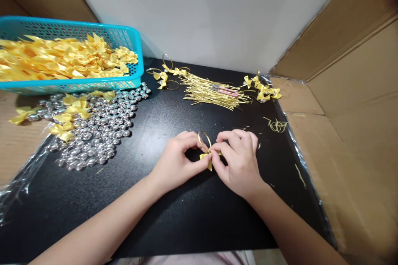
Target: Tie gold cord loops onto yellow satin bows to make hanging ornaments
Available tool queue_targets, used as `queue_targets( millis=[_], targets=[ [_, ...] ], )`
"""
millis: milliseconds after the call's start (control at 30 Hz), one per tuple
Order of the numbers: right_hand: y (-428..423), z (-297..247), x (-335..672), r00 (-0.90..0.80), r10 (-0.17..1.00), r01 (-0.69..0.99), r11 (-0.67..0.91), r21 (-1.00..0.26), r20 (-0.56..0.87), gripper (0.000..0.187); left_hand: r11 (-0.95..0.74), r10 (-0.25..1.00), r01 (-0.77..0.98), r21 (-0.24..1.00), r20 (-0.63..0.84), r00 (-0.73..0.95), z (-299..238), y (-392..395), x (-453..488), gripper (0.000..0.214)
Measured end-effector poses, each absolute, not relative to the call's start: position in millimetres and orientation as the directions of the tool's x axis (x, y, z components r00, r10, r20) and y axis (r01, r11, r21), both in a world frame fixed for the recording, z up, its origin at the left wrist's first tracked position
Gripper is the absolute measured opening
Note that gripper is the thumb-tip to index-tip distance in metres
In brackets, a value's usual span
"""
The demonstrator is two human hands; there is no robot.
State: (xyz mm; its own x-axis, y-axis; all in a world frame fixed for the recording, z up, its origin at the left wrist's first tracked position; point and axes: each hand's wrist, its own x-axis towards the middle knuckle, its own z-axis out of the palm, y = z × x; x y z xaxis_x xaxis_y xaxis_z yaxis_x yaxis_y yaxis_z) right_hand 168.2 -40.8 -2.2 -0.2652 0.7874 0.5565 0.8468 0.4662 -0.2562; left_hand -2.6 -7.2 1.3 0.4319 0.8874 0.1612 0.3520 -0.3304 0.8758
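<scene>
Angling inward, left hand [178, 156] and right hand [239, 160] pinch 1 yellow bow [209, 166], each grip closed.

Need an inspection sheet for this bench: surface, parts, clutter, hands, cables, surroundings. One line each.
Surface: black tabletop, small specks and bits on it.
Job's things: yellow bow with gold loop in the hands; blue basket of yellow ribbon pieces; silver beads below it; gold strips with pink-handled tool on top; looped bows either side of the strips.
Clutter: tangle of thin scraps at right, loose slivers nearby.
Hands: left hand and right hand both pinching the bow.
Cables: nothing seen.
Surroundings: white wall behind, cardboard at right.
</scene>
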Motion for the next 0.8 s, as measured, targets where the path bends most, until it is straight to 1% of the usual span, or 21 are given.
queue_targets(
  millis=[200, 333, 633, 800],
  targets=[
    [-42, -6, 167, -0.281, 0.789, 0.856, 0.463, -0.228, 0.547, 0.008, -0.404, 0.884, 0.416, 0.815, 0.231, 0.406, 0, -8, -2, 0.012],
    [-43, -7, 162, -0.272, 0.788, 0.871, 0.446, -0.207, 0.552, 0.009, -0.405, 0.894, 0.452, 0.794, 0.24, 0.38, -1, -9, 0, 0.015],
    [-45, -7, 157, -0.21, 0.794, 0.882, 0.406, -0.24, 0.57, 0.009, -0.354, 0.916, 0.436, 0.828, 0.211, 0.342, 1, -10, 1, 0.017],
    [-44, -8, 157, -0.203, 0.795, 0.876, 0.408, -0.257, 0.571, 0.01, -0.276, 0.921, 0.395, 0.876, 0.123, 0.37, 3, -8, 1, 0.017]
  ],
)
